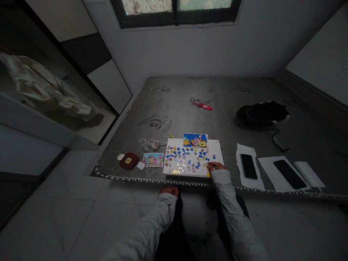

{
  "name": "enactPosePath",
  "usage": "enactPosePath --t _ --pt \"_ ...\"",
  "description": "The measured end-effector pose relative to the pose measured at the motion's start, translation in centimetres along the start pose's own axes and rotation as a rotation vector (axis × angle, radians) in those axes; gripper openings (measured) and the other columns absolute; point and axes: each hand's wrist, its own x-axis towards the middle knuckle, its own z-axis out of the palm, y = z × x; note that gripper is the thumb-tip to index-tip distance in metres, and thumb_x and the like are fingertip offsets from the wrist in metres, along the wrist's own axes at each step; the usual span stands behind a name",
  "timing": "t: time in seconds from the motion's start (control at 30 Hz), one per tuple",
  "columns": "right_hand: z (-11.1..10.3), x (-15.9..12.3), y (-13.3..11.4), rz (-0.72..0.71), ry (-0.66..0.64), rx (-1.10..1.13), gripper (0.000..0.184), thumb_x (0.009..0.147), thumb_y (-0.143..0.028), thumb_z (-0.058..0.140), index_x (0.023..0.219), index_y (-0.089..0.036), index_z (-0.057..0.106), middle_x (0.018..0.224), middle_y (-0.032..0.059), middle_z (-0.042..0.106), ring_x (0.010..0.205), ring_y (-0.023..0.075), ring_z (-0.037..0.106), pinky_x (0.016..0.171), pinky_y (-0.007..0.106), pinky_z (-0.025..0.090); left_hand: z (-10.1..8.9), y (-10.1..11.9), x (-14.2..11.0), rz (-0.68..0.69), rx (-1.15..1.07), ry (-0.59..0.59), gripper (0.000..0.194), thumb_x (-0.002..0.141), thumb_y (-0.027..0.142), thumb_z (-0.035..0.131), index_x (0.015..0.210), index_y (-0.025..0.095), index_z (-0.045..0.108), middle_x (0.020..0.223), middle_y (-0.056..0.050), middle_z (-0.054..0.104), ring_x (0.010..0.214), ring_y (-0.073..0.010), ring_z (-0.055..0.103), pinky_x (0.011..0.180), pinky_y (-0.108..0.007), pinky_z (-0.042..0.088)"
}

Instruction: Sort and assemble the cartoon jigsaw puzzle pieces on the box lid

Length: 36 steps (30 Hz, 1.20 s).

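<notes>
A white board lies at the near edge of a grey mattress, covered with several loose blue, yellow and pink puzzle pieces. A partly built picture strip sits at its far edge. My right hand rests on the board's near right corner, fingers pinched together on a small piece I cannot make out clearly. My left hand hangs below the mattress edge, fingers curled and mostly hidden behind the sleeve.
A small cartoon picture card, a brown pouch and a white cable lie left of the board. Two dark phones on white sheets lie to the right. A red packet and a dark garment lie farther back.
</notes>
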Motion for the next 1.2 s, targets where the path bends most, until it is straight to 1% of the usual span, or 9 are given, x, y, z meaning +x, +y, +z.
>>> enactPosePath --t 0.07,0.17,0.3,0.43,0.6,0.73,0.93,1.1,1.2 --pt "-0.1 -0.4 -0.1 -0.05 0.004 -0.013 0.041 0.082 -0.054 0.058 0.101 -0.026 0.081 0.102 0.0066 0.078 0.094 0.0226 0.07 0.089 0.037 0.055 0.0 0.0 0.0 0.003 -0.002 0.0 0.029 0.1 0.031 0.054 0.091 0.023 0.08 0.109 -0.006 0.082 0.103 -0.0253 0.074 0.079 -0.028 0.05" --pt "-0.1 -0.7 0.0 -0.125 -0.015 -0.034 0.039 0.082 -0.05 0.062 0.107 -0.027 0.081 0.111 0.0069 0.075 0.097 0.0223 0.068 0.087 0.035 0.055 0.0 0.0 -0.1 0.005 -0.007 -0.007 0.03 0.101 0.031 0.052 0.093 0.021 0.08 0.109 -0.007 0.082 0.103 -0.0254 0.074 0.079 -0.028 0.049" --pt "0.3 -0.9 0.3 -0.171 -0.026 -0.058 0.038 0.08 -0.047 0.067 0.109 -0.028 0.08 0.113 0.0071 0.072 0.097 0.0228 0.067 0.086 0.036 0.056 -0.2 0.0 -0.2 0.01 -0.018 -0.017 0.031 0.101 0.031 0.051 0.093 0.02 0.079 0.108 -0.008 0.081 0.102 -0.0257 0.073 0.079 -0.028 0.048" --pt "0.4 -1.0 0.3 -0.157 0.004 -0.078 0.042 0.084 -0.053 0.062 0.11 -0.025 0.08 0.111 0.0088 0.07 0.095 0.0227 0.066 0.084 0.036 0.055 -0.4 0.0 -0.4 0.019 -0.032 -0.024 0.034 0.101 0.032 0.051 0.09 0.018 0.08 0.107 -0.01 0.081 0.101 -0.0261 0.073 0.077 -0.03 0.047" --pt "0.3 -1.5 0.1 -0.131 0.027 -0.108 0.045 0.085 -0.058 0.059 0.11 -0.026 0.08 0.109 0.0077 0.069 0.094 0.0225 0.065 0.082 0.036 0.053 -0.5 -0.2 -0.5 0.034 -0.049 -0.03 0.03 0.099 0.035 0.054 0.092 0.021 0.08 0.108 -0.008 0.081 0.1 -0.0252 0.073 0.074 -0.03 0.046" --pt "0.3 -1.6 0.1 -0.116 0.041 -0.117 0.046 0.085 -0.059 0.06 0.109 -0.026 0.08 0.109 0.0074 0.069 0.095 0.0223 0.065 0.084 0.035 0.052 -0.2 -0.2 -0.4 0.029 -0.042 -0.018 0.029 0.099 0.035 0.054 0.092 0.022 0.079 0.107 -0.008 0.081 0.098 -0.0248 0.073 0.075 -0.028 0.046" --pt "0.2 -1.5 0.1 -0.073 0.062 -0.125 0.046 0.084 -0.061 0.06 0.105 -0.025 0.079 0.109 0.0088 0.071 0.096 0.0238 0.066 0.085 0.036 0.051 0.4 -0.3 0.0 0.025 -0.027 -0.016 0.031 0.1 0.034 0.053 0.09 0.019 0.078 0.106 -0.009 0.081 0.099 -0.0256 0.073 0.076 -0.029 0.047" --pt "-0.2 -2.1 -0.6 -0.076 0.066 -0.117 0.047 0.086 -0.063 0.059 0.106 -0.024 0.076 0.109 0.009 0.071 0.098 0.0238 0.065 0.088 0.037 0.051 0.3 -0.4 0.0 0.024 -0.022 -0.018 0.033 0.101 0.034 0.052 0.094 0.019 0.08 0.11 -0.009 0.081 0.103 -0.0262 0.073 0.077 -0.03 0.047" --pt "-0.7 -2.4 -0.7 -0.066 0.082 -0.114 0.048 0.088 -0.062 0.056 0.107 -0.023 0.076 0.111 0.0097 0.071 0.1 0.0236 0.065 0.09 0.036 0.051 0.2 -0.2 0.0 0.009 -0.017 -0.021 0.03 0.1 0.032 0.053 0.095 0.019 0.08 0.11 -0.009 0.081 0.104 -0.026 0.073 0.077 -0.029 0.047"
